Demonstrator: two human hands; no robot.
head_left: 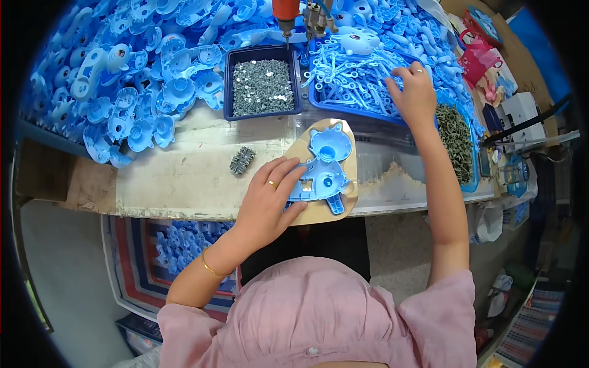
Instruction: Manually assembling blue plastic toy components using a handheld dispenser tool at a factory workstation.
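Observation:
A light-blue plastic animal-shaped shell half (pixel 331 153) lies hollow side up on a tan board (pixel 351 184) at the table's front edge. My left hand (pixel 270 187) grips its left side, fingers over the edge and thumb at the near side. My right hand (pixel 414 92) reaches over the right part of a blue tray (pixel 362 110) full of small blue plastic links (pixel 353 80). Its thumb and forefinger are bent and apart, and I see nothing between them. Another blue shell piece (pixel 357 43) rests on top of the links.
A dark-blue tray (pixel 228 92) of small metal screws (pixel 261 86) stands behind the board, below an orange-bodied driver (pixel 286 15). Blue shells (pixel 123 80) heap up at left. A small dark ridged block (pixel 242 161) lies nearby. At right is a bin of dark-green pieces (pixel 454 141).

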